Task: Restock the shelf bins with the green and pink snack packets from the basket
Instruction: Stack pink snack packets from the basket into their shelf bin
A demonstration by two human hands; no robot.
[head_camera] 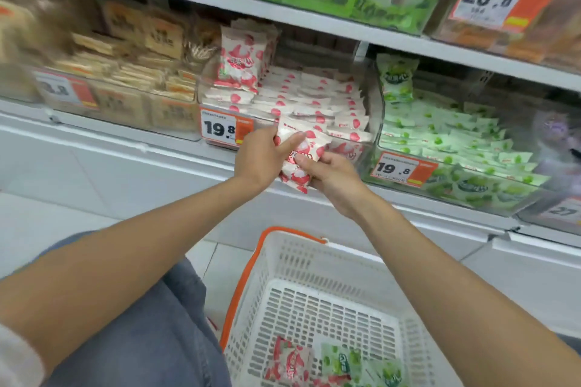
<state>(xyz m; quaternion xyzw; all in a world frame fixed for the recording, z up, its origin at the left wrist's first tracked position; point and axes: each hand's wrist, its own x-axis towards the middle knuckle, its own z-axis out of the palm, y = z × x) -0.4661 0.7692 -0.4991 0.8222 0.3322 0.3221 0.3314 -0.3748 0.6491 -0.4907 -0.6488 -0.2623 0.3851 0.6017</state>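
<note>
A pink packet (301, 152) is held just in front of the pink bin (206, 82), gripped from either side by the left hand (261, 157) and the right hand (333, 176), with the fingers of both curled round it. The step is judged best done if the packet is lifted over the clear front wall and laid flat in line with the rows inside, well away from the green bin (471, 195) beside it. A few pink and green packets are seen below in the basket (283, 261).
</note>
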